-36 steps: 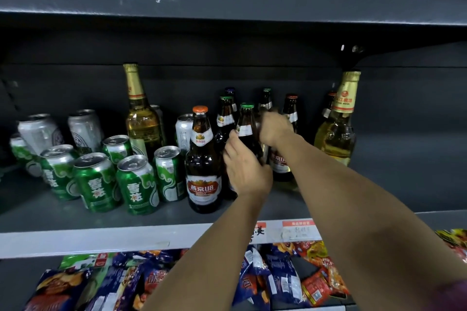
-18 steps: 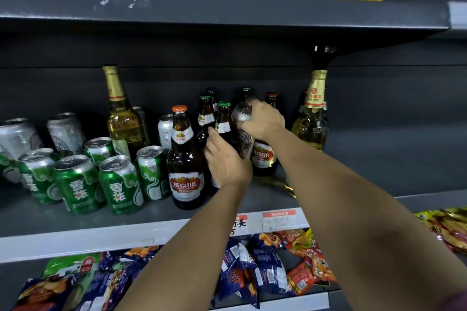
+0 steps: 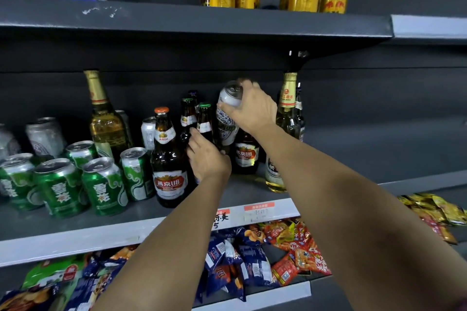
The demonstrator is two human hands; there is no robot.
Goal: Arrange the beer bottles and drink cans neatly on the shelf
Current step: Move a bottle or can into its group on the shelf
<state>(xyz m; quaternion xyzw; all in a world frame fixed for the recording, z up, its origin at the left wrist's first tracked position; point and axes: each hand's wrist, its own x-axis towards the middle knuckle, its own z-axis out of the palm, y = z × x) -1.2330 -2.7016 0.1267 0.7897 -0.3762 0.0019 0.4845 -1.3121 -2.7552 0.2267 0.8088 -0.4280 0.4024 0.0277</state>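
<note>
In the middle of the frame, the right hand (image 3: 255,108) grips a white can (image 3: 227,118) near its top, fingers curled round it. The can is tilted and lifted above the brown bottles. Just below, the left hand (image 3: 208,156) curls its fingers round a green-capped bottle (image 3: 204,121) on the grey shelf (image 3: 75,225).
</note>
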